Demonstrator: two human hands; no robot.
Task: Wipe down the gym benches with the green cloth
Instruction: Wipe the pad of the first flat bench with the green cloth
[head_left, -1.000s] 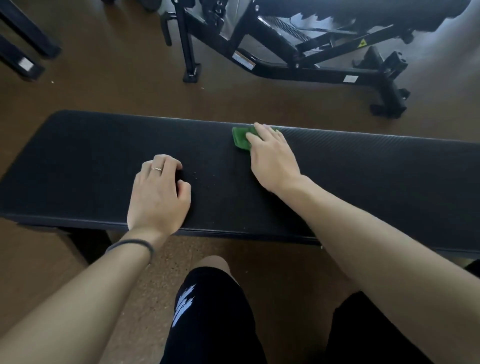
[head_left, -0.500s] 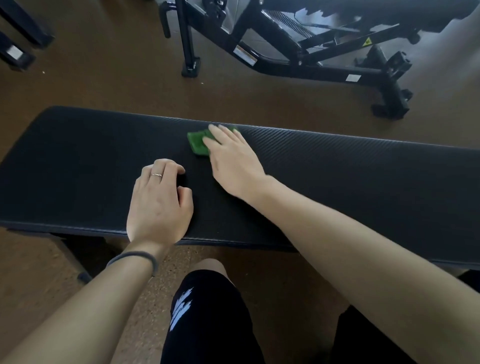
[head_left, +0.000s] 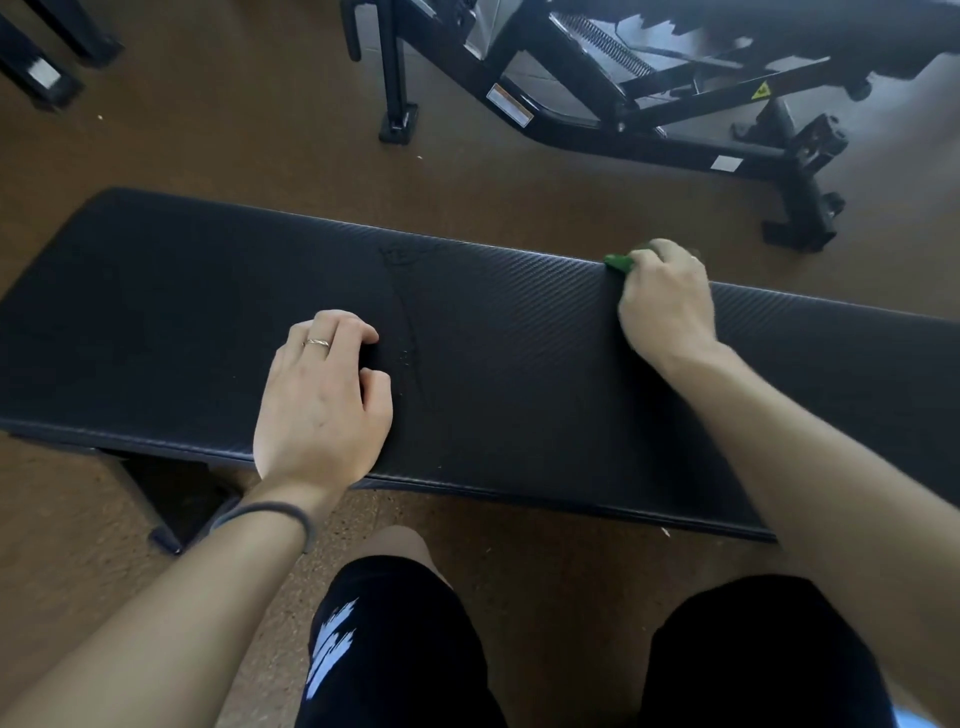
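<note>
Bench pad (head_left: 519, 332): black vinyl-like cover w/ fine diagonal weave texture, slight sheen at far edge. Green cloth (head_left: 619, 261): soft fabric, matt. Floor (head_left: 234, 145): brown, speckled, cork-like, matt. Far adjustable bench frame (head_left: 649, 130): black painted metal, semi-gloss; spring (head_left: 602, 39) bare steel.

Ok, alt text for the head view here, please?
A person's right hand presses a green cloth onto the far edge of a black padded bench, while the left hand rests flat on the pad. Another black bench frame stands behind on the brown floor.
</note>
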